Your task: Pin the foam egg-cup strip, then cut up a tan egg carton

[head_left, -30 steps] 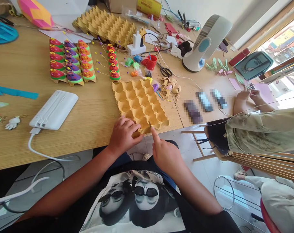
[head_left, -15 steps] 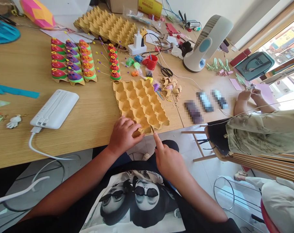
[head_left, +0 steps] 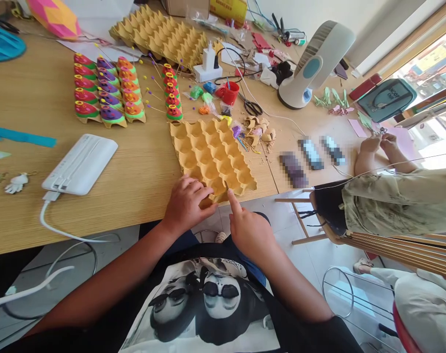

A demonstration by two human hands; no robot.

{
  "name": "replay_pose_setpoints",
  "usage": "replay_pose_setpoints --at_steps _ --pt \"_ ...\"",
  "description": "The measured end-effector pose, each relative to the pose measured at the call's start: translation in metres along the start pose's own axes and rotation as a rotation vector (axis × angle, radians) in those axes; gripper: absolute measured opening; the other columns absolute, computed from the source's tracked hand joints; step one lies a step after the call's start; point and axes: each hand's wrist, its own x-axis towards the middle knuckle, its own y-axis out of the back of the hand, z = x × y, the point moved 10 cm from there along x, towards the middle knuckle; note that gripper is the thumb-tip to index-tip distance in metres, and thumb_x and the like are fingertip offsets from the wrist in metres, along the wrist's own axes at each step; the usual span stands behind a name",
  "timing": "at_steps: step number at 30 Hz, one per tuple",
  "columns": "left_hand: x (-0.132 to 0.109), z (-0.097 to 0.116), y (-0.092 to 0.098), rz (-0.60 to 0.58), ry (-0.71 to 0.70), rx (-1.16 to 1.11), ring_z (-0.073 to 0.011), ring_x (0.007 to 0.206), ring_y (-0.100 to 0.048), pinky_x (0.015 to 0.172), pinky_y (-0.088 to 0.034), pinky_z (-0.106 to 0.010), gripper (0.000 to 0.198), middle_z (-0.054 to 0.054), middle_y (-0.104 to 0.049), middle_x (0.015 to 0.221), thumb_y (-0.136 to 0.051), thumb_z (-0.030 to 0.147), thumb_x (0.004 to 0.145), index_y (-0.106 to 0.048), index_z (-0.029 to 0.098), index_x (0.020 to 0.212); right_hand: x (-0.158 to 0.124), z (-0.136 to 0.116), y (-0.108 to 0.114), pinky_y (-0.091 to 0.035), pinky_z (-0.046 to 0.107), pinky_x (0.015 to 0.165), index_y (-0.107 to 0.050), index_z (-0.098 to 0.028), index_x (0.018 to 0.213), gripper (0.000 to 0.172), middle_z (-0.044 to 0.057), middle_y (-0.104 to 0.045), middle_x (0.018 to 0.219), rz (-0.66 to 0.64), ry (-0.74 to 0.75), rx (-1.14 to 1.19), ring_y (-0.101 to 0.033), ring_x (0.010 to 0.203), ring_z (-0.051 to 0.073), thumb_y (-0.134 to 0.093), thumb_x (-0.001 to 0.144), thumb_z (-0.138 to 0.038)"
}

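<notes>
Egg tray (head_left: 212,156): yellow cardboard, lying at the near edge of the counter (head_left: 142,169), directly before me.
Left hand (head_left: 189,202): my fingers bend over the tray's near left corner; whether they grip or merely press, I cannot tell.
Right hand (head_left: 249,229): closed on a thin knife (head_left: 226,186), index finger stretched toward its blade, which meets the tray's near edge.
Painted cups (head_left: 111,95): red, purple and orange rows stand farther back, to the left.
Cardboard scraps (head_left: 258,131): heaped beside the tray's right side, near black scissors (head_left: 252,107).
</notes>
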Motion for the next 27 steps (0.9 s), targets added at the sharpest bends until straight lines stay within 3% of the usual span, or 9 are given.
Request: replay_pose_setpoints --at_steps 11,20,27 --pt "-0.001 -0.003 -0.002 -0.023 0.022 -0.034 -0.0313 0.111 -0.058 0.115 -0.04 -0.054 0.031 -0.008 -0.07 0.098 -0.068 0.051 0.09 -0.075 0.024 0.106 -0.032 0.005 0.004 -0.042 0.027 0.058 -0.006 -0.021 0.17 0.071 0.008 -0.077 0.101 -0.034 -0.01 0.001 -0.074 0.08 0.02 -0.038 0.107 -0.026" --pt "-0.001 -0.003 0.0 -0.002 0.021 -0.059 -0.0315 0.112 -0.057 0.118 -0.039 -0.054 0.032 -0.009 -0.07 0.1 -0.067 0.05 0.091 -0.075 0.024 0.108 -0.034 0.013 0.035 -0.037 0.027 0.057 -0.026 -0.027 0.167 0.066 0.006 -0.074 0.1 0.035 -0.061 -0.127 -0.074 0.08 0.018 -0.041 0.103 -0.018" --pt "-0.002 -0.003 0.0 -0.008 0.026 -0.064 -0.032 0.112 -0.057 0.115 -0.041 -0.053 0.031 -0.008 -0.069 0.098 -0.068 0.048 0.09 -0.075 0.023 0.106 -0.031 0.0 0.051 -0.038 0.027 0.053 -0.024 -0.02 0.167 0.069 0.006 -0.075 0.088 -0.011 -0.048 -0.266 -0.073 0.074 0.018 -0.043 0.101 -0.017"
